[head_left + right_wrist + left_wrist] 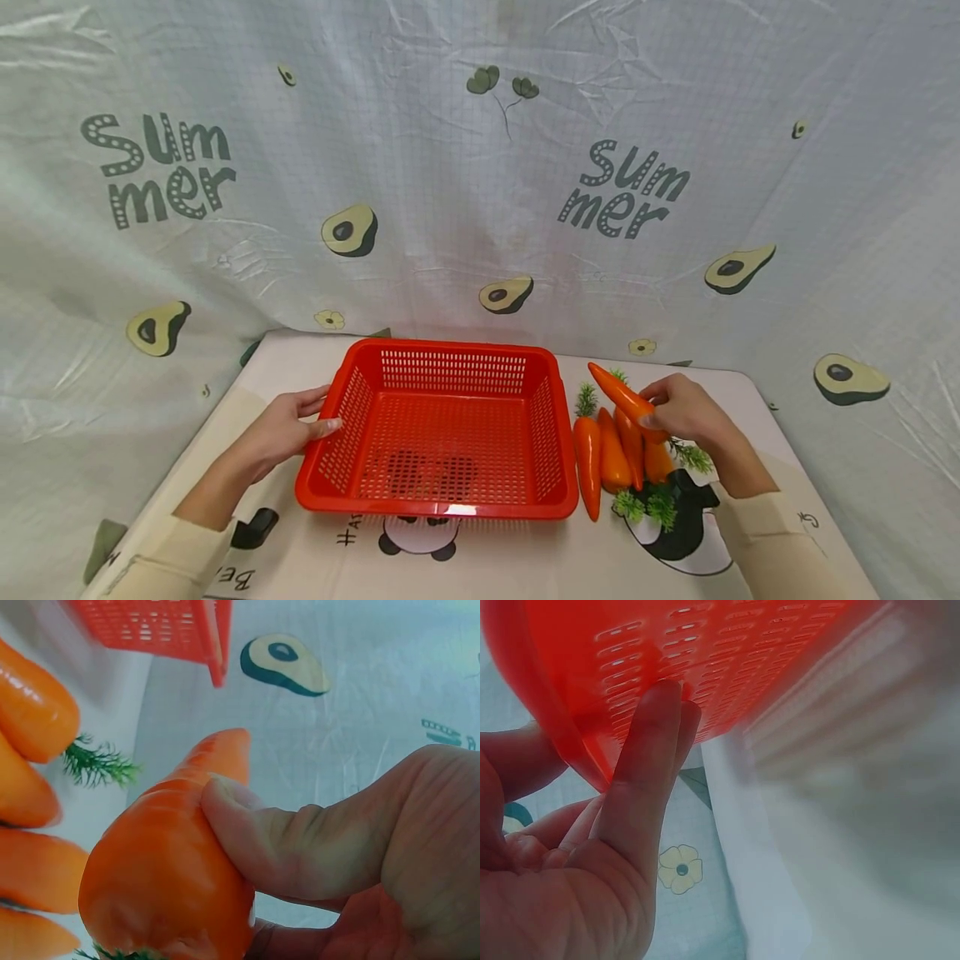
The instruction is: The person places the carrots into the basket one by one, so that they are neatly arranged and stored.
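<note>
A red plastic basket [450,508] with slotted walls stands in the middle of the table, nothing inside it. At its left wall, my left hand [288,429] grips the rim, thumb over the inner side and fingers against the outer side, as the left wrist view shows. My right hand [684,407] holds an orange carrot [618,390] by its thick end, the tip pointing toward the basket's far right corner. In the right wrist view the thumb [247,825] presses along the carrot's side. Below it several more carrots [589,462] with green leafy tops lie side by side.
The table [525,558] has a pale cover with panda prints and lettering. A curtain [435,167] printed with avocados and words hangs behind and around it. The carrot pile lies close along the basket's right wall.
</note>
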The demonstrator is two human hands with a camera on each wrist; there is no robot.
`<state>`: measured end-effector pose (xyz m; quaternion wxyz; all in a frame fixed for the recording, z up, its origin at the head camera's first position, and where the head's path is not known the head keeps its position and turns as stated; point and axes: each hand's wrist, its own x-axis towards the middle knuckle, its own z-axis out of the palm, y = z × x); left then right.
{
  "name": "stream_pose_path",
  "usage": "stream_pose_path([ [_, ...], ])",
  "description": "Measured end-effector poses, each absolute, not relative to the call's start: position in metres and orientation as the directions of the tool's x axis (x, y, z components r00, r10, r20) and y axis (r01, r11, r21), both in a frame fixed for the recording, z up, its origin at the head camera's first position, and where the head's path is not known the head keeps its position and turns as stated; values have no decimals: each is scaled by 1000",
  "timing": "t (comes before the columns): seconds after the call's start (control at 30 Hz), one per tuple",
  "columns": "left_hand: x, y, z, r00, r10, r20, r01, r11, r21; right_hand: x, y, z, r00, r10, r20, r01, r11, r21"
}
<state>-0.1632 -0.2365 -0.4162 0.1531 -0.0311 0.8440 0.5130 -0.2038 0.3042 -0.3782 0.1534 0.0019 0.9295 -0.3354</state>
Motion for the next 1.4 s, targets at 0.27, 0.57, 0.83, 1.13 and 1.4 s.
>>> stream_pose_path([
  [0.27, -163, -235, -416, -950, 100, -296, -218, 466, 857, -207, 295, -374, -954, -95, -283, 99, 793, -601],
  [0.57, -164, -236, -416, -951, 95, -293, -217, 469, 856, -211, 284, -371, -956, -114, -270, 74, 798, -598],
  [0.83, -163, -236, -416, -951, 90, -295, -223, 462, 858, -214, 274, -366, -953, -125, -277, 61, 813, -579],
  [1.13, -163, -235, -418, -950, 78, -303, -234, 463, 855, -214, 263, -365, -956, -155, -249, 19, 814, -581],
  [1.4, -163, -235, -417, -952, 72, -298, -231, 470, 852, -219, 254, -363, -953, -170, -250, 5, 819, -574],
])
